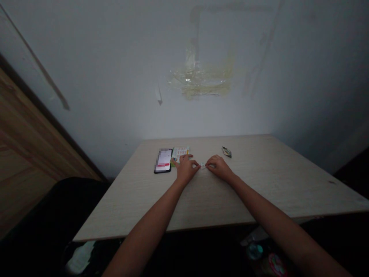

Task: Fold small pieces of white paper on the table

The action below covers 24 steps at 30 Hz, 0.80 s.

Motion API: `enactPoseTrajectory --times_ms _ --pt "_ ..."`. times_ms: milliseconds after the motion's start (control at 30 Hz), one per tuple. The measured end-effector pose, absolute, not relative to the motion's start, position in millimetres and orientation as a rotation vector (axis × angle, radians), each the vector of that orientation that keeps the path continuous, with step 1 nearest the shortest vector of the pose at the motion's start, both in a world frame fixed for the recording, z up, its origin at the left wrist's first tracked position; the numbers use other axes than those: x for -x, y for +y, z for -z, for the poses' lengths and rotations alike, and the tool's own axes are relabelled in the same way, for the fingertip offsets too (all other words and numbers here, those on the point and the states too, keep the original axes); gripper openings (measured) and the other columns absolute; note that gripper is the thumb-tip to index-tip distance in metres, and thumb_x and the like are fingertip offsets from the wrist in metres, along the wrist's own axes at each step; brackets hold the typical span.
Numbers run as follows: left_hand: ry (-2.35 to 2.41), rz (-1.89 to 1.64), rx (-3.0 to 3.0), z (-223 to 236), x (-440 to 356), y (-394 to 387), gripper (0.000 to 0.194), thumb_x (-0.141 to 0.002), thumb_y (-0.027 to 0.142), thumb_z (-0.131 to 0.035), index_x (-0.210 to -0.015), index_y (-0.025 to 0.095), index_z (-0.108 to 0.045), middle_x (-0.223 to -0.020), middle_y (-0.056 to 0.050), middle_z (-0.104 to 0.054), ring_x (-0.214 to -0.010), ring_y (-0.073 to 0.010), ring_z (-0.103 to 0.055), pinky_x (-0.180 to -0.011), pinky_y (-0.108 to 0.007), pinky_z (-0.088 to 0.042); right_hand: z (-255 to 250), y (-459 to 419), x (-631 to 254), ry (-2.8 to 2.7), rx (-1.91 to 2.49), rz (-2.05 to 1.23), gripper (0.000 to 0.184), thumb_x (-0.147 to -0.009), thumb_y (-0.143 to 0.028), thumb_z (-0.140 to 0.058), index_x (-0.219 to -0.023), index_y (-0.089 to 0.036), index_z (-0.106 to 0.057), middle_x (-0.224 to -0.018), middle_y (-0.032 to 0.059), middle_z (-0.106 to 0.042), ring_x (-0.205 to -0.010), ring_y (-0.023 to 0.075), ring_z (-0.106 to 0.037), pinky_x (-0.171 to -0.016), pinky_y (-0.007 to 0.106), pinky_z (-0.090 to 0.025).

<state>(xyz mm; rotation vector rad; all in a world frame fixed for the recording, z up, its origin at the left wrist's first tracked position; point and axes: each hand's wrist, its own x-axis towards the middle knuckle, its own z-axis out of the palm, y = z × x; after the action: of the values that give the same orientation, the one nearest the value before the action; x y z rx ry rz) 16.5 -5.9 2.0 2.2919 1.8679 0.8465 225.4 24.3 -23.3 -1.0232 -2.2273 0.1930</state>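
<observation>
Currently pinching small whitish piece [203,166] between fingertips of left hand [186,168] and right hand [220,166], at or just above desk [135,192]; partly blocking printed card [181,150] beside phone [165,159] with left.

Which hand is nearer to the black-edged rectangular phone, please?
Left. The left hand is just right of the black-edged rectangular phone; the right hand is farther to the right.

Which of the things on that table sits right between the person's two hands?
The pale piece, where the left hand and right hand nearly meet. The phone and printed card lie further left; the scrap lies beyond the right hand.
</observation>
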Motion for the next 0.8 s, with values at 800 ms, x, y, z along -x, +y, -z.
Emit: enactPoseTrajectory --times_ms 800 --pt "1.858 -0.773 -2.338 1.6 -14.3 -3.9 0.011 -0.083 0.041 -0.070 -0.089 0.040 -0.078 -0.153 0.008 -0.043 -0.136 -0.0333 -0.037 -0.112 -0.073 -0.003 23.4 25.0 -223.1 -1.992 1.078 -0.462 0.012 -0.077 -0.016 -0.065 -0.088 -0.020 -0.062 -0.086 0.0025 -0.069 -0.087 0.0206 -0.061 -0.087 0.036 -0.043"
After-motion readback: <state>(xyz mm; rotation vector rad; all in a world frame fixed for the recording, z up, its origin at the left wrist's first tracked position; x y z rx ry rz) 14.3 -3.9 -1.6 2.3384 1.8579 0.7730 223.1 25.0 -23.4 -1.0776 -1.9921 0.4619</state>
